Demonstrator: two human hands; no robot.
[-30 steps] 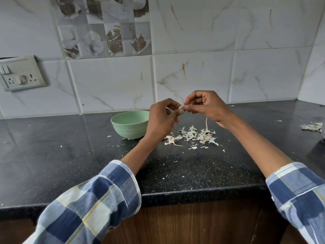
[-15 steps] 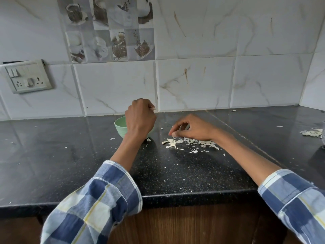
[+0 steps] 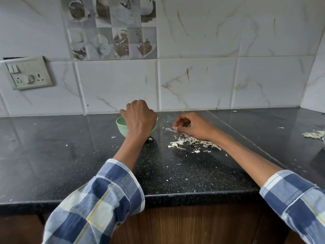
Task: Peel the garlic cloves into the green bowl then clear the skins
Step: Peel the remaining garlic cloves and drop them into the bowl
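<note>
Over the green bowl (image 3: 121, 126) I see my left hand (image 3: 140, 117) curled, its contents hidden, so I cannot tell its grip. Beside it, my right hand (image 3: 191, 125) pinches a skin scrap (image 3: 168, 129) just above the skins pile (image 3: 191, 142). No readable writing.

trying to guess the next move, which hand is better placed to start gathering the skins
Right, most likely. The right hand hangs just above the pile of skins, fingers curled and pinching a scrap. The left hand is over the green bowl, apart from the pile.
</note>
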